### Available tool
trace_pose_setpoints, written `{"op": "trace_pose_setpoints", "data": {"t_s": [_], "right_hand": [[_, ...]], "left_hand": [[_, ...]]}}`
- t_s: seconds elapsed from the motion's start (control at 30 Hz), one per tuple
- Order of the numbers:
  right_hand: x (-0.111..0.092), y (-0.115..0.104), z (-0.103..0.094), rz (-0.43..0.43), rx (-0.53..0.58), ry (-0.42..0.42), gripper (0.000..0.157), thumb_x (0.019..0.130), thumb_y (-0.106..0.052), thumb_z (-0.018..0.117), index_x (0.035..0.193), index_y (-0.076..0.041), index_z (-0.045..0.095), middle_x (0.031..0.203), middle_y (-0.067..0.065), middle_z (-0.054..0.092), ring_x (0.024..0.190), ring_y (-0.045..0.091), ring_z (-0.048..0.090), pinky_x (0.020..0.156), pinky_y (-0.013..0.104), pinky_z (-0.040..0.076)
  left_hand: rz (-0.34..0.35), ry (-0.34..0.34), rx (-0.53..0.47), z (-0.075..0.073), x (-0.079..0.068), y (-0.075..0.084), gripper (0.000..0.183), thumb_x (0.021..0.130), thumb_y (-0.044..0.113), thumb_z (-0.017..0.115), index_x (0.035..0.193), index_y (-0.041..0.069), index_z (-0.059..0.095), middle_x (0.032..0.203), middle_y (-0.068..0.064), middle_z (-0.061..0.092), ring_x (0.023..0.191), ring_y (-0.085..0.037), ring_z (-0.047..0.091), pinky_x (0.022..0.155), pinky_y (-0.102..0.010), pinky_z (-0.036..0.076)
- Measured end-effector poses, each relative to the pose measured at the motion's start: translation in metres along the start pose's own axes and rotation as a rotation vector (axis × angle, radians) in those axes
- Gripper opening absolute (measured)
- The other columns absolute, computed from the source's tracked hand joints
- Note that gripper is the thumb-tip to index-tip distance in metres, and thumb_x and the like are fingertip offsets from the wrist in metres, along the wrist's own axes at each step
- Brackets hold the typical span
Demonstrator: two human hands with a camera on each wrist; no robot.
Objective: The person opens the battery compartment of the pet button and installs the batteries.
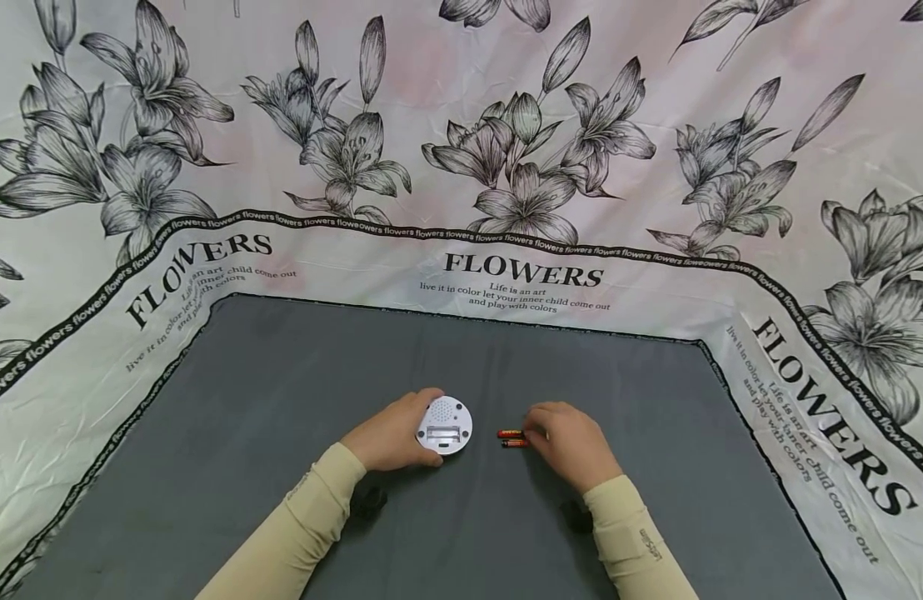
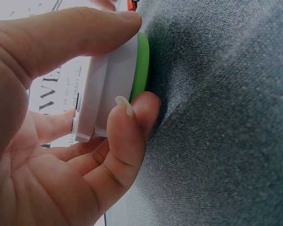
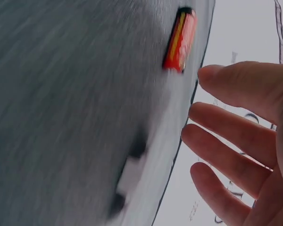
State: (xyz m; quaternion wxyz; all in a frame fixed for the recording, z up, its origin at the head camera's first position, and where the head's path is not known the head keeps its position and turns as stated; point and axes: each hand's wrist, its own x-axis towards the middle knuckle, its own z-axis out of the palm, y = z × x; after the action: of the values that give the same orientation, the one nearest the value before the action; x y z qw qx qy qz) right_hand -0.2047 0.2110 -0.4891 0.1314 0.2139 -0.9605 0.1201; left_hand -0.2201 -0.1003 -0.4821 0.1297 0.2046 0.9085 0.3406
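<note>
My left hand (image 1: 396,432) grips a round white device (image 1: 445,417) by its edge, thumb on the near side and fingers on the far side. Its back faces up, showing speaker holes and an uncovered battery slot with no battery in it. A green rim (image 2: 142,66) faces the cloth in the left wrist view. To the right lie two small red batteries, an upper battery (image 1: 510,433) and a lower battery (image 1: 514,444), side by side. My right hand (image 1: 570,442) is right beside them. In the right wrist view its loosely bent fingers are apart from a red battery (image 3: 180,41).
A dark grey cloth (image 1: 341,358) covers the surface, with a white printed border (image 1: 356,267) around it. Flower-printed fabric (image 1: 446,75) spreads behind. Dark objects (image 1: 367,502) sit beneath the wrists. A blurred black-and-white thing (image 3: 130,175) shows in the right wrist view.
</note>
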Motion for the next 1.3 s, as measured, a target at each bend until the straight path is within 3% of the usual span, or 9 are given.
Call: {"op": "trace_pose_setpoints", "data": {"t_s": [0.23, 0.4, 0.53, 0.77, 0.97, 1.3], "right_hand": [[0.014, -0.012, 0.016, 0.006, 0.014, -0.062, 0.009, 0.088, -0.018, 0.091, 0.092, -0.023, 0.084, 0.105, -0.003, 0.081, 0.097, 0.020, 0.075, 0.085, 0.042, 0.062], [0.015, -0.015, 0.016, 0.019, 0.001, -0.079, 0.010, 0.088, -0.016, 0.091, 0.094, -0.022, 0.084, 0.102, -0.003, 0.080, 0.094, 0.019, 0.074, 0.084, 0.041, 0.062], [0.017, -0.026, 0.008, -0.011, 0.020, -0.030, 0.012, 0.088, -0.016, 0.091, 0.093, -0.023, 0.083, 0.096, -0.007, 0.078, 0.088, 0.015, 0.071, 0.079, 0.038, 0.060], [0.031, -0.063, -0.002, -0.163, 0.067, 0.088, 0.016, 0.085, -0.014, 0.094, 0.093, -0.022, 0.082, 0.093, -0.008, 0.077, 0.088, 0.013, 0.071, 0.077, 0.035, 0.060], [0.040, -0.086, 0.007, -0.226, 0.048, 0.072, 0.016, 0.085, -0.015, 0.094, 0.092, -0.020, 0.081, 0.092, -0.007, 0.075, 0.085, 0.013, 0.069, 0.076, 0.033, 0.059], [0.044, -0.099, 0.024, -0.267, -0.008, 0.110, 0.016, 0.083, -0.015, 0.095, 0.090, -0.019, 0.081, 0.086, -0.005, 0.069, 0.079, 0.013, 0.062, 0.071, 0.030, 0.055]], "left_hand": [[-0.008, -0.003, -0.022, 0.002, -0.003, -0.004, 0.098, 0.083, 0.026, 0.095, 0.165, 0.013, 0.041, 0.146, -0.013, 0.060, 0.120, -0.023, 0.060, 0.103, -0.046, 0.051], [0.006, -0.010, -0.007, 0.002, 0.001, -0.002, 0.099, 0.084, 0.026, 0.095, 0.165, 0.013, 0.040, 0.149, -0.013, 0.059, 0.123, -0.023, 0.060, 0.105, -0.046, 0.050], [0.012, -0.010, -0.002, 0.001, 0.002, -0.002, 0.099, 0.083, 0.025, 0.095, 0.165, 0.011, 0.041, 0.147, -0.013, 0.059, 0.121, -0.023, 0.060, 0.103, -0.046, 0.051], [0.000, -0.012, -0.012, -0.002, -0.001, -0.002, 0.097, 0.084, 0.024, 0.094, 0.164, 0.011, 0.041, 0.146, -0.015, 0.059, 0.119, -0.025, 0.060, 0.102, -0.046, 0.052], [0.012, -0.022, -0.029, -0.003, -0.003, -0.004, 0.095, 0.086, 0.024, 0.094, 0.163, 0.010, 0.042, 0.141, -0.013, 0.061, 0.112, -0.022, 0.060, 0.095, -0.044, 0.052], [0.015, -0.035, -0.053, -0.004, -0.002, -0.006, 0.093, 0.086, 0.021, 0.093, 0.163, 0.010, 0.042, 0.143, -0.013, 0.060, 0.108, -0.021, 0.059, 0.092, -0.041, 0.053]]}}
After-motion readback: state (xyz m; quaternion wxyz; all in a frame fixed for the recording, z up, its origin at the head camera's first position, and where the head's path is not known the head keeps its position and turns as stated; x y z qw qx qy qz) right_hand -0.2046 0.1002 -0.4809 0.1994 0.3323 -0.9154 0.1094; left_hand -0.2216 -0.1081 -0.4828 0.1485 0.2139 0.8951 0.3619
